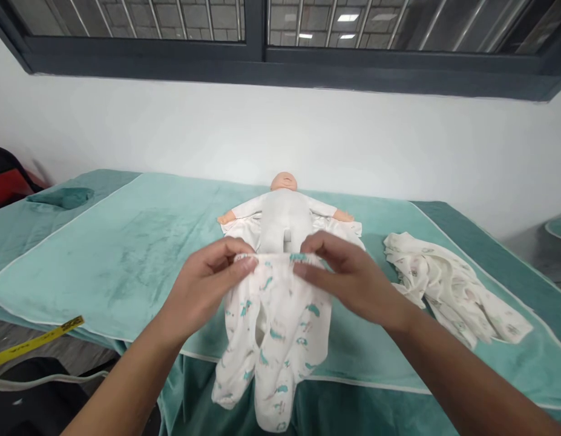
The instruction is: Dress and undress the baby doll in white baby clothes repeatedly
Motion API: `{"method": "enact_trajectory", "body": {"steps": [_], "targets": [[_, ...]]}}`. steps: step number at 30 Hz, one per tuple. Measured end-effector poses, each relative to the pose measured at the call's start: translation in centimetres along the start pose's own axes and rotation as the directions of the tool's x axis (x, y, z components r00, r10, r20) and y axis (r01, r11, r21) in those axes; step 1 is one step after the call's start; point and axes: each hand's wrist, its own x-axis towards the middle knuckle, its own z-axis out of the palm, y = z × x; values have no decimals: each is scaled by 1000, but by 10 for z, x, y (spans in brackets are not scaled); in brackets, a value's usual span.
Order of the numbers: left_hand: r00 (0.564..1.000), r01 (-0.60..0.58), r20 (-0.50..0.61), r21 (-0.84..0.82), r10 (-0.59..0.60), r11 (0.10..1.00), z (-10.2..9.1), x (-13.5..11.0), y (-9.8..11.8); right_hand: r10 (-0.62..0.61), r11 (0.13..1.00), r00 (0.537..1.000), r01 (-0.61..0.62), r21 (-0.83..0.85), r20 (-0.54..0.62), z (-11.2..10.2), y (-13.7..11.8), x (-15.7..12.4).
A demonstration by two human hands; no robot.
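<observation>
White baby pants [280,327] with a teal print hang between my two hands, their legs drooping past the front edge of the bed. My left hand [212,275] pinches the waistband at its left end, thumb in front. At the right end, my right hand [346,275] grips the same waistband between thumb and fingers. Behind the pants a baby doll [287,212] lies on its back with arms spread and its head toward the wall. White cloth [244,229] lies spread under the doll. The doll's lower legs are hidden by the pants and my hands.
A crumpled white printed garment [452,287] lies to the right on the teal bed cover [126,254]. A white wall [216,127] and a barred window stand behind. At lower left are a yellow strap [37,340] and a black bag [35,399].
</observation>
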Motion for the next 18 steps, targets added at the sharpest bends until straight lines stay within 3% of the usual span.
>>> {"method": "enact_trajectory", "body": {"steps": [2,4,8,11,14,16,18], "targets": [[996,-31,-82,-2,30,1000,2,9,4,-66,994,986,78,78,-151,-2,-6,12],[997,-17,-79,57,22,998,3,17,9,-86,981,964,126,147,-250,-4,-11,21],[997,32,-76,190,-18,981,-1,25,10,-143,980,937,180,90,-318,-11,-11,29],[985,10,-173,201,25,979,-5,26,8,-222,973,922,188,-135,-317,-19,-7,27],[958,-21,-263,339,117,940,-7,27,8,-287,897,919,159,-412,-271,-27,-7,25],[941,-56,-277,436,193,898,-7,28,11,-340,784,917,155,-601,-207,-34,-9,25],[928,-94,-267,503,258,859,-7,30,15,-391,615,912,158,-772,-125,-39,-11,27]]}}
